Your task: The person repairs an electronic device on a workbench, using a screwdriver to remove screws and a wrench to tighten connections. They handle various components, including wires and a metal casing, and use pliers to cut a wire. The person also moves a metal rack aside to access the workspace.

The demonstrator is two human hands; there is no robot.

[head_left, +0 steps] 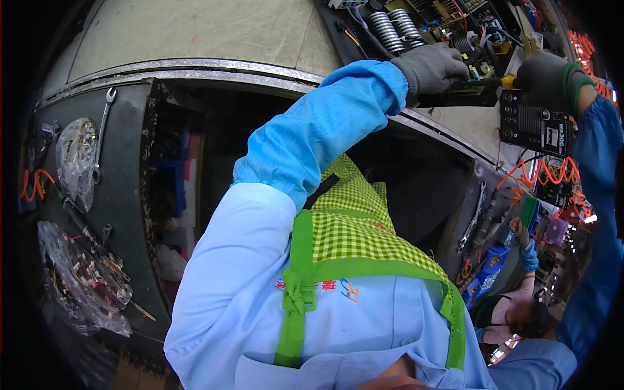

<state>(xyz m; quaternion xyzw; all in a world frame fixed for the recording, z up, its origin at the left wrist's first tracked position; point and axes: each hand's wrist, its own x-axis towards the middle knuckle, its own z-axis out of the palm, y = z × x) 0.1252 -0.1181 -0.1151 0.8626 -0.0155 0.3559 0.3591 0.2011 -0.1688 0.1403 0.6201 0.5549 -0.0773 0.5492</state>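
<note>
An opened electrical unit lies at the upper right of the bench, its circuit boards, wires and two silver coils exposed. My left hand, in a grey glove, is at the unit's near edge with its fingers curled; what they grip, if anything, is hidden. To the right, my right hand, in a dark glove with a green cuff, closes round a yellow-handled tool. From its yellow end a thin dark length runs toward my left hand. Just below my right hand is a black front panel with knobs.
A metal-edged bench spans the top. At left, a dark surface holds a wrench and plastic bags of small parts. Orange coiled hoses hang at right. Another person works at lower right beside blue boxes.
</note>
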